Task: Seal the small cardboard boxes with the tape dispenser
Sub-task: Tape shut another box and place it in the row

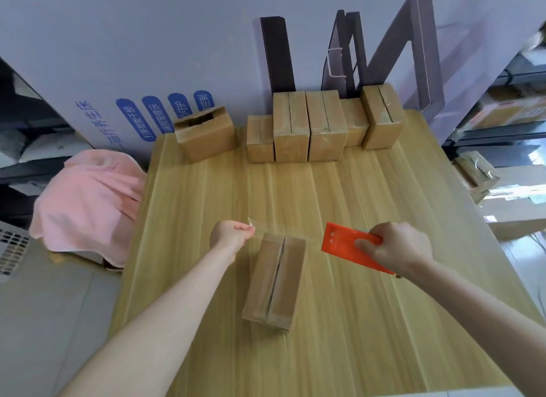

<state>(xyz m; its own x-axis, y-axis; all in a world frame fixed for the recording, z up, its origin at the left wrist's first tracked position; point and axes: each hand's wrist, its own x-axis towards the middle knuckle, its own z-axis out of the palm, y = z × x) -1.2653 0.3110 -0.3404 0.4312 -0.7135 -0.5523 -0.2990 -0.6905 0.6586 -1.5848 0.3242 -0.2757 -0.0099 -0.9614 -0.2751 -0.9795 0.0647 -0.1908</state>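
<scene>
A small cardboard box (pixel 274 281) lies on the wooden table (pixel 369 322) in front of me, its flaps closed with the centre seam facing up. My right hand (pixel 396 250) grips an orange tape dispenser (pixel 345 246) just right of the box's far end. A strip of clear tape (pixel 286 229) stretches from the dispenser leftward above the far end of the box. My left hand (pixel 232 234) pinches the free end of that tape, left of the box.
Several taped boxes (pixel 322 127) stand in a row at the table's far edge, and one box with open flaps (pixel 204 133) sits to their left. A pink cloth (pixel 88 201) lies off the left side. Dark cardboard sheets (pixel 277 54) lean on the wall.
</scene>
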